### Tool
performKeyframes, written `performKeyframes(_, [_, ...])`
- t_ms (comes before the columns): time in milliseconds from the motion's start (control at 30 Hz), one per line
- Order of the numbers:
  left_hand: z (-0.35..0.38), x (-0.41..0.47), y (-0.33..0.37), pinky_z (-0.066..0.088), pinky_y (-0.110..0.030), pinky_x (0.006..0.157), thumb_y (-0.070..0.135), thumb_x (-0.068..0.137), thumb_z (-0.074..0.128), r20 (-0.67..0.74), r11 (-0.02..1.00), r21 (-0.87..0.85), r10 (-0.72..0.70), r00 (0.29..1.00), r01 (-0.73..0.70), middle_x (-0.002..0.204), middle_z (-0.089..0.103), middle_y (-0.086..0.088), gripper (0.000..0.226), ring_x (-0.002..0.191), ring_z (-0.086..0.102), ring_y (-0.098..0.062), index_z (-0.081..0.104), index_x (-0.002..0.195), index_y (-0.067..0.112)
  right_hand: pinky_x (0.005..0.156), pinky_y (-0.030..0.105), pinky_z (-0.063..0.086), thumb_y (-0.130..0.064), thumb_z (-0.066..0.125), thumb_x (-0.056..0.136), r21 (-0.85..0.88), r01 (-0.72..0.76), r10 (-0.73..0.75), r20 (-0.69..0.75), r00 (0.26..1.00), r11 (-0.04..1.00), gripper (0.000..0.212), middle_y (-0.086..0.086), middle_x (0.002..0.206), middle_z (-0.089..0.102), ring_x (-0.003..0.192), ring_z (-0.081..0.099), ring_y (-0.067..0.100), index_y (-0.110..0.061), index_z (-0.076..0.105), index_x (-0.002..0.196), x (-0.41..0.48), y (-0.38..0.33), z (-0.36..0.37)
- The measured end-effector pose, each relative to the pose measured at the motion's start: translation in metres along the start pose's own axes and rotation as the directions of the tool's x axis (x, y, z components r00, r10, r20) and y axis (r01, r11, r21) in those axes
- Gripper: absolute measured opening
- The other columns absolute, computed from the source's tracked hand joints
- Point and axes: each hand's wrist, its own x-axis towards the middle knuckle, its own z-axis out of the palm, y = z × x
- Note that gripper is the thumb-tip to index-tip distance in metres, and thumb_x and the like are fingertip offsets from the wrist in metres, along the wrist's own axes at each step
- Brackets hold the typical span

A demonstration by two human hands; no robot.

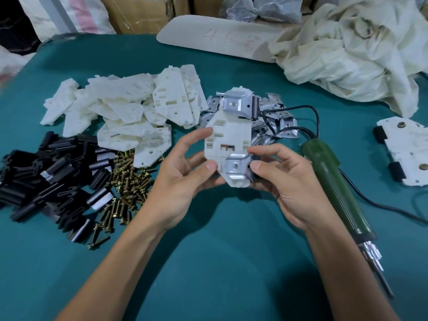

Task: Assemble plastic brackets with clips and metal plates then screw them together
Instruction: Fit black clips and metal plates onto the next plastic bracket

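At centre frame, the white bracket [228,137] is up off the green table [220,251], held in both hands. The left hand [183,181] curls round its left edge, thumb on the face. The right hand [287,181] pinches the lower right corner by the lower metal plate [236,165]. A second plate [236,104] sits on top. Spare brackets [129,107] upper left, black clips [46,181] and screws [125,181] lower left, green screwdriver [331,181] lying right.

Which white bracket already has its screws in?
The white plastic bracket lying alone at far right: two brass screw heads show on it. The held bracket shows empty plate holes; the piled ones are bare.
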Motion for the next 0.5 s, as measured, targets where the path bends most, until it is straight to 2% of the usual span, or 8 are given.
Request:
performKeyframes(133, [0.0027,-0.0002,-0.0009,0.058,-0.035,0.084,0.015,0.091,0.072,-0.019,1.000,0.012,-0.004,1.000,0.004,0.121,0.069,-0.011,0.041,0.110,0.068,-0.025,0.062,0.127,0.031,0.067,0.027,0.060,0.008,0.063,0.093,-0.007,0.020,-0.020,-0.046,0.999,1.000,0.034,0.005,0.093,0.076,0.078,0.071,0.015,-0.022,0.079,0.090,0.0003,0.0025,0.0025])
performKeyframes(233, [0.0035,-0.0009,-0.0020,0.054,-0.046,0.095,0.013,0.081,0.078,-0.023,0.998,0.062,0.014,1.000,-0.013,0.127,0.068,-0.003,0.055,0.115,0.067,-0.028,0.060,0.129,0.032,0.067,0.027,0.061,0.008,0.064,0.093,0.002,0.010,-0.010,-0.056,0.998,1.000,0.031,0.008,0.094,0.076,0.078,0.073,0.017,-0.020,0.078,0.092,-0.0006,0.0031,0.0029])
performKeyframes(400, [0.0057,-0.0012,-0.0003,0.057,-0.033,0.089,0.008,0.077,0.081,-0.047,0.999,0.038,0.041,0.998,-0.039,0.119,0.071,-0.003,0.062,0.106,0.070,-0.022,0.062,0.128,0.036,0.065,0.024,0.060,0.003,0.065,0.092,0.017,-0.024,0.024,-0.014,1.000,1.000,0.034,0.003,0.086,0.076,0.072,0.072,0.013,-0.028,0.079,0.087,-0.0019,0.0002,0.0015])
performKeyframes(500, [0.0053,-0.0016,0.0004,0.055,-0.030,0.090,0.003,0.078,0.080,-0.024,0.998,0.048,0.039,0.999,-0.038,0.119,0.072,-0.002,0.065,0.106,0.069,-0.019,0.060,0.131,0.035,0.065,0.023,0.060,-0.005,0.069,0.088,0.028,-0.037,0.037,0.000,0.999,0.999,0.025,0.001,0.087,0.076,0.073,0.072,0.011,-0.028,0.079,0.088,-0.0026,-0.0009,0.0004])
